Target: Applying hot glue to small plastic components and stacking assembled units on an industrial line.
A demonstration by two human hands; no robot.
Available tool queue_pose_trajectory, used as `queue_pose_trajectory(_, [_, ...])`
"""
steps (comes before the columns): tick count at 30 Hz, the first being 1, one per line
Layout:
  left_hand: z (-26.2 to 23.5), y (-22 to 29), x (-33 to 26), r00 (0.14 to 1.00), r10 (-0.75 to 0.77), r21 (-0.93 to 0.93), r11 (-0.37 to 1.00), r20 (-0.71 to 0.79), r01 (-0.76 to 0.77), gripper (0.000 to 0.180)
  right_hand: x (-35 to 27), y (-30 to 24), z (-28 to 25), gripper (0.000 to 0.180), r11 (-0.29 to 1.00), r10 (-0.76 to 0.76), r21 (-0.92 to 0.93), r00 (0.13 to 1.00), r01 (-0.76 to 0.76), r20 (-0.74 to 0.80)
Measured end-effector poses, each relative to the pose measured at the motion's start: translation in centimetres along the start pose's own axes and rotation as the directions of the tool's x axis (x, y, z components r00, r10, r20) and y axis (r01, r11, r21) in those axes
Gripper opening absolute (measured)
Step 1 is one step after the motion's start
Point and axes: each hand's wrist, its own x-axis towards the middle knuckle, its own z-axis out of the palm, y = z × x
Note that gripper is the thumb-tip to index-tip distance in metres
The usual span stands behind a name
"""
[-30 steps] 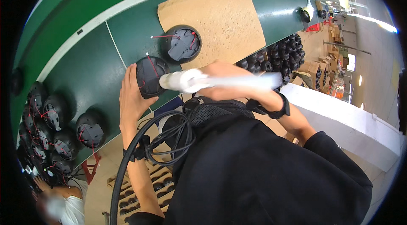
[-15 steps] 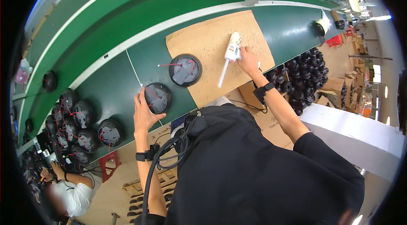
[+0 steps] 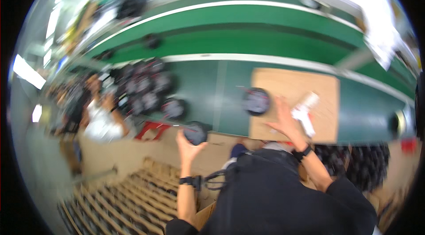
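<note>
My left hand (image 3: pixel 188 147) is closed round a round black housing (image 3: pixel 195 133), holding it at the near edge of the green bench, toward the pallet side. My right hand (image 3: pixel 287 120) has its fingers spread and holds nothing. It hovers over the cardboard sheet (image 3: pixel 325 122), just right of a second round black housing (image 3: pixel 256 101) with a red wire, which sits on the sheet's left edge. To the right of that hand lies a white tube with a nozzle (image 3: pixel 304 110), blurred by motion.
Several black housings (image 3: pixel 148 85) are clustered at the left of the green bench (image 3: pixel 199 89). Another person in white (image 3: pixel 104 122) works beyond them, near a red stool (image 3: pixel 152 131). Rows of dark parts lie in cardboard dividers (image 3: pixel 128 195) at lower left; more black parts (image 3: pixel 354 164) stand below right.
The view has swung left. My left hand has taken the near housing off the bench to its front edge. My right hand has let go of the white tube and moved left, fingers spreading.
</note>
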Motion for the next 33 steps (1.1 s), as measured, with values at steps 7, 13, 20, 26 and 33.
queue_pose_trajectory(7, [-3.2,-5.8,-16.5,0.927,-0.213,0.054,0.969,-0.308,0.241,0.125,3.8,-1.8,2.7,0.133,0.993,-0.072,-0.098,0.997,0.068,-0.035])
queue_pose_trajectory(13, [-2.0,-10.0,-29.5,0.702,-0.577,-0.132,0.803,-0.417,0.581,0.126,4.7,0.0,4.8,0.128,0.988,-0.157,0.005,0.987,0.157,0.018])
queue_pose_trajectory(20, [-4.9,-15.1,-32.4,0.594,-0.664,-0.290,0.741,-0.455,0.606,0.126,5.2,0.4,3.3,0.112,0.944,-0.233,0.204,0.962,0.258,-0.141])
queue_pose_trajectory(26, [-16.3,-20.4,-30.8,0.689,-0.502,-0.343,0.864,-0.522,0.370,0.125,-2.3,-18.9,0.3,0.114,0.842,-0.255,0.491,0.967,0.222,0.000])
queue_pose_trajectory(33, [-33.0,-15.5,-32.5,0.635,-0.266,-0.200,0.964,-0.725,0.176,0.126,-4.7,-46.3,3.8,0.143,0.600,-0.680,0.708,0.704,0.373,0.205])
